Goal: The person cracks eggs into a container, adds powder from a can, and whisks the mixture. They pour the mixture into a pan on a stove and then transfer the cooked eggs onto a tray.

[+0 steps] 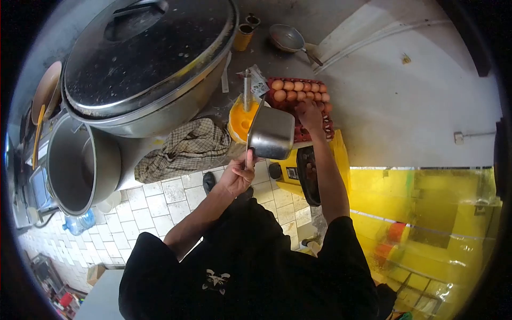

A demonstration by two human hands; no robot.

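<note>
My left hand (237,176) grips the rim of a deep stainless steel pan (272,133), which is tilted in the air over the counter edge. My right hand (310,113) reaches down with bent fingers into a red egg tray (300,133); its fingertips are partly hidden, so what they hold does not show. Several brown eggs (290,96) sit in rows at the far side of that tray. Just behind the pan is a tub (238,118) with orange-yellow contents, and a metal-handled tool (247,90) stands in it.
A huge lidded pot (149,64) fills the counter's left, with a deep empty pot (82,165) below it. A checked cloth (184,149) lies along the front edge. Behind are a small frying pan (288,38) and a yellow crate (341,154) under the tray.
</note>
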